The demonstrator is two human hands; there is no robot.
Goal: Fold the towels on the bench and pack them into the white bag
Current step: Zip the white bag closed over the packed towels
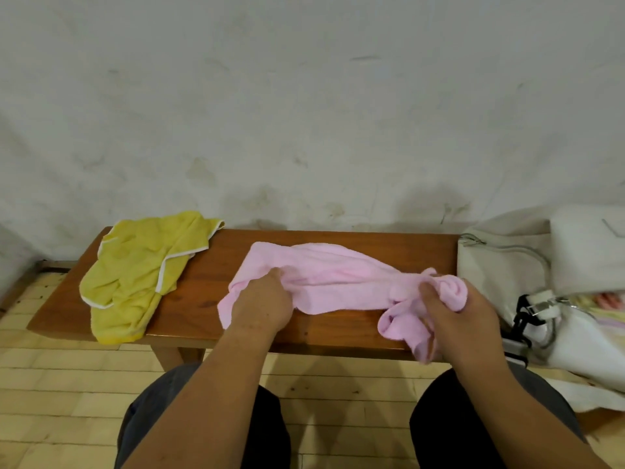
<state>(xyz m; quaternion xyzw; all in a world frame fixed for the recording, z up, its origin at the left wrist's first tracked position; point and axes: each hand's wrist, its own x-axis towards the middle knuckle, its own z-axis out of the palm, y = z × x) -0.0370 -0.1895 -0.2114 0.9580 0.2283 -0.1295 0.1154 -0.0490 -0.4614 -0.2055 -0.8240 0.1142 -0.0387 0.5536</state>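
A pink towel [338, 275] lies crumpled across the middle of the wooden bench [209, 262]. My left hand [262, 299] grips its left end. My right hand [463, 316] is closed on its bunched right end, which hangs over the bench's front edge. A yellow towel with white trim [135, 272] lies rumpled at the bench's left end, one corner drooping over the front. The white bag [507, 265] stands at the bench's right end, its zipper open, with pale folded cloth showing inside at the lower right.
A stained white wall [304, 113] runs right behind the bench. The floor [67, 384] is pale tile. My knees in dark trousers [209, 418] sit just in front of the bench. A black buckle and strap [527, 313] hang on the bag's near side.
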